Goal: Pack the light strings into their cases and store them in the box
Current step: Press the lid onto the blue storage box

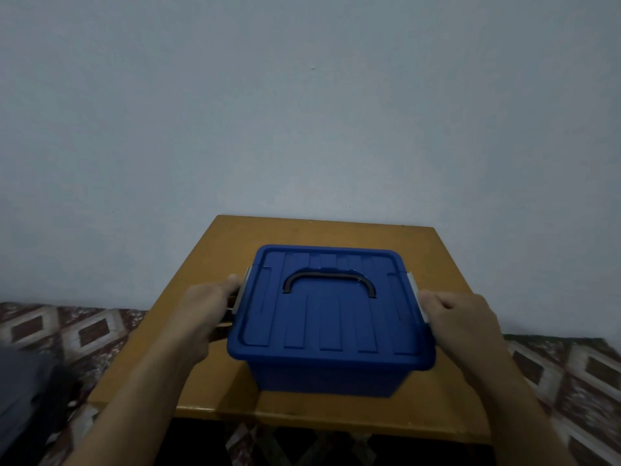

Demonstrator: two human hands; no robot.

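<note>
A blue plastic box (331, 371) stands in the middle of a small wooden table (302, 230). Its blue lid (332, 321) is on, with a black carry handle (331, 280) lying flat on top. A grey latch sits on each side. My left hand (205, 307) is at the left latch (242, 290), thumb on top and fingers curled down the box's side. At the right latch (416, 294), my right hand (460, 317) has its fingers curled and its thumb against the clip. No light strings or cases show; the box's inside is hidden.
The table stands against a plain pale wall (302, 112). A patterned brown and white mat (84, 331) covers the floor on both sides. A dark grey bundle (27, 398) lies at the lower left.
</note>
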